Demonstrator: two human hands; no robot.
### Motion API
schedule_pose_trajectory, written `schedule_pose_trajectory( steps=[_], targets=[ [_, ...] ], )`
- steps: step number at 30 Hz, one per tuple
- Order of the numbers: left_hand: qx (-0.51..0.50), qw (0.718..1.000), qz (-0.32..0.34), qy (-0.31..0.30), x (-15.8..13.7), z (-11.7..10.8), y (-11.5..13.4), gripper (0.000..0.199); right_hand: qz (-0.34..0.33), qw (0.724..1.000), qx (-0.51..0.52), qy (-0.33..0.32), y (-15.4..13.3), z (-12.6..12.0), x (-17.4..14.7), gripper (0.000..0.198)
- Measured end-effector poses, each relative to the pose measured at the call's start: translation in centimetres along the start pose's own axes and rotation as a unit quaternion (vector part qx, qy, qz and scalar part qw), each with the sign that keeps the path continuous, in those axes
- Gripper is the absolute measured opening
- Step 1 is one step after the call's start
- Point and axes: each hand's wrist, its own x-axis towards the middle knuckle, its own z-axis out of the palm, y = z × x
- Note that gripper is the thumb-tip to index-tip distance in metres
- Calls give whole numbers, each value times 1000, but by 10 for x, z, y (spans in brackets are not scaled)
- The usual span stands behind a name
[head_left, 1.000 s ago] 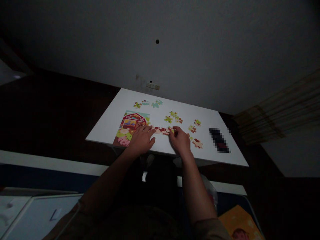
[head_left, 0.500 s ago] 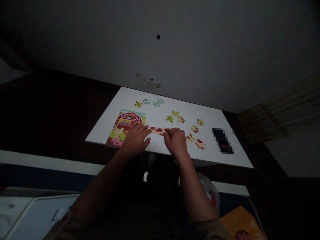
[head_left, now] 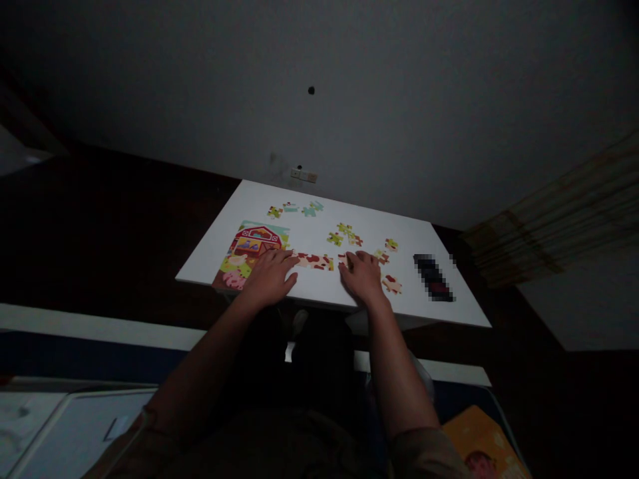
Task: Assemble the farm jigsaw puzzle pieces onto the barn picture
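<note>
A partly joined jigsaw puzzle with a red barn lies at the table's left front. From its right side runs a strip of cow-patterned pieces. My left hand rests flat with fingers apart over the puzzle's lower right part and the start of the strip. To the right of the strip, across a small gap, my right hand has its curled fingers and thumb at a brown and cream puzzle piece, which they partly hide. Close to that hand's right lies a loose cow-patterned piece.
Several loose green and brown pieces lie behind the strip, and pale blue ones farther back. A blurred dark object sits on the right of the white table. An orange picture sheet is at the lower right.
My right hand has moved right, away from the strip's end, where a green-edged piece now shows and a gap has opened. My left hand stays in place. The view has shifted slightly.
</note>
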Motion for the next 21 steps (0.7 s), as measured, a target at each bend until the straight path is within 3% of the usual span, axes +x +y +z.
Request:
schedule_pose_trajectory(
  steps=[3,6,10,13,16,21],
  targets=[
    [4,1000,-3,-1,-1,1,-1,39,16,999,21,-21,4,2,5,41],
    [4,1000,-8,-3,-1,2,-2,39,36,998,60,0,4,1,4,41],
    [1,1000,-8,-1,-1,3,-1,39,61,978,193,57,-5,-2,-9,33],
    [4,1000,-12,3,0,4,3,39,43,960,276,22,-18,-4,-20,28],
    [9,1000,-27,11,0,4,7,40,7,968,251,-5,-33,-3,-27,24],
    [-3,999,-32,7,-1,3,7,40,-6,983,179,45,-43,4,-31,25]
  ],
)
